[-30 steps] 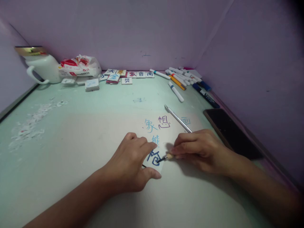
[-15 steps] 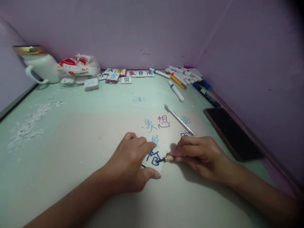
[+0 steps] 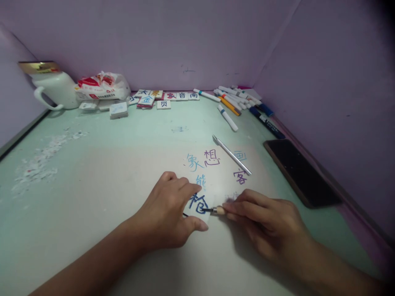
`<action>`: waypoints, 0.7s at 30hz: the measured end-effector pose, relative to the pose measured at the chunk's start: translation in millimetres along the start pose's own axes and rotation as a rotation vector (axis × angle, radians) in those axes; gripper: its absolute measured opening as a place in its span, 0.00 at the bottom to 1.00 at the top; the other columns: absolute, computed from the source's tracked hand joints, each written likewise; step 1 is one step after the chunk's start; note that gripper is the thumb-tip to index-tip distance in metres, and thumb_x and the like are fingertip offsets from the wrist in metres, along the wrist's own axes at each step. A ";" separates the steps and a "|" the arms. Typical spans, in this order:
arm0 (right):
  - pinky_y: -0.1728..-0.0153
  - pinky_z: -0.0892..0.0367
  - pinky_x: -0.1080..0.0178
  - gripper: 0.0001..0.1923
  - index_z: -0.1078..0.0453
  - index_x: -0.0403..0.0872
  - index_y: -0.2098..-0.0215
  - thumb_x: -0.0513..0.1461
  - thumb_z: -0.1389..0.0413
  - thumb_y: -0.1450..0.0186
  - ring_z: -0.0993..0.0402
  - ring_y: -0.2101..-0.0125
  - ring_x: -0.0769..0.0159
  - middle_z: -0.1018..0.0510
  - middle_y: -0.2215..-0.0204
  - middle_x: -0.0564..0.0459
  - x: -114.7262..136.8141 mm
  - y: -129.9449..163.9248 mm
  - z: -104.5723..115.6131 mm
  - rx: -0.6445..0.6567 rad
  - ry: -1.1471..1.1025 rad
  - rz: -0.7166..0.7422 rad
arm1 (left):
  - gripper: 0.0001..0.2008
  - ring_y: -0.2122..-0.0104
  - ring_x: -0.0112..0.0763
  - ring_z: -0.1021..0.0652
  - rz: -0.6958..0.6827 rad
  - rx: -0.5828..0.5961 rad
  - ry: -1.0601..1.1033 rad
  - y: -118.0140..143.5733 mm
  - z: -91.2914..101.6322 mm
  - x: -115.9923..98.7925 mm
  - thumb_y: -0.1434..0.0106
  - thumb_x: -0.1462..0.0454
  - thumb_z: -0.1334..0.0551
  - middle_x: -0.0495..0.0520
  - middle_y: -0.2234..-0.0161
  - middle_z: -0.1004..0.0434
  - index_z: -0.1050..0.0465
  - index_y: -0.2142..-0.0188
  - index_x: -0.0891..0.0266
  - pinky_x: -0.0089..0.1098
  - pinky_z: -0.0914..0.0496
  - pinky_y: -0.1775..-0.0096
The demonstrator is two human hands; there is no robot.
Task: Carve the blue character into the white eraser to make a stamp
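Two lilac walls (image 3: 191,37) corner a pale green table (image 3: 101,135) strewn with white crumbs (image 3: 40,160).
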State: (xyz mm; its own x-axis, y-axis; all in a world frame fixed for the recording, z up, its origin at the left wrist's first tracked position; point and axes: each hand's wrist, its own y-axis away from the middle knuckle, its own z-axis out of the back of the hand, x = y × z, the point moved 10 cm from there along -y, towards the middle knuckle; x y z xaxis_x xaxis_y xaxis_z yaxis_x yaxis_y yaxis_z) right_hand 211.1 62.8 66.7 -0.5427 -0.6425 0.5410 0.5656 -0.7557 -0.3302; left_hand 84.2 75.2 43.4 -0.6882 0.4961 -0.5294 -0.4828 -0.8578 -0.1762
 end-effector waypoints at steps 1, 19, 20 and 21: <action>0.81 0.38 0.69 0.14 0.25 0.48 0.60 0.29 0.49 0.38 0.30 0.81 0.71 0.26 0.77 0.54 0.0 0.4 0.2 -0.008 0.000 -0.011 | 0.27 0.69 0.37 0.33 0.001 -0.003 -0.001 0.1 0.0 0.3 0.52 0.56 0.27 0.56 0.70 0.28 0.27 0.57 0.71 0.43 0.37 0.58; 0.82 0.38 0.67 0.13 0.26 0.44 0.60 0.29 0.51 0.36 0.28 0.81 0.69 0.22 0.74 0.50 33.7 10.2 3.0 -0.100 0.336 0.099 | 0.24 0.69 0.38 0.33 0.069 -0.047 -0.081 1.4 3.1 2.4 0.52 0.54 0.29 0.54 0.70 0.25 0.29 0.60 0.64 0.42 0.35 0.63; 0.82 0.38 0.66 0.13 0.26 0.44 0.59 0.29 0.51 0.36 0.28 0.81 0.68 0.21 0.74 0.51 34.1 10.7 3.2 -0.106 0.342 0.111 | 0.23 0.69 0.38 0.32 0.073 -0.047 -0.086 1.4 3.0 2.4 0.52 0.53 0.29 0.54 0.71 0.25 0.29 0.60 0.64 0.42 0.34 0.63; 0.82 0.38 0.66 0.13 0.27 0.44 0.58 0.29 0.51 0.36 0.28 0.80 0.68 0.21 0.74 0.51 34.2 11.8 3.4 -0.115 0.348 0.123 | 0.24 0.69 0.38 0.32 0.083 -0.046 -0.089 1.5 2.9 3.1 0.52 0.53 0.30 0.54 0.71 0.25 0.29 0.60 0.64 0.42 0.34 0.63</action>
State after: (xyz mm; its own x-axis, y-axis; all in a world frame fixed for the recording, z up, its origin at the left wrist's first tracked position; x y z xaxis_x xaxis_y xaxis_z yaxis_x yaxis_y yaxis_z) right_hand 201.2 32.4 83.9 -0.6646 -0.7189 0.2037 0.5767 -0.6669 -0.4719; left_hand 79.8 75.8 43.9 -0.7711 0.4309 -0.4687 -0.3980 -0.9008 -0.1735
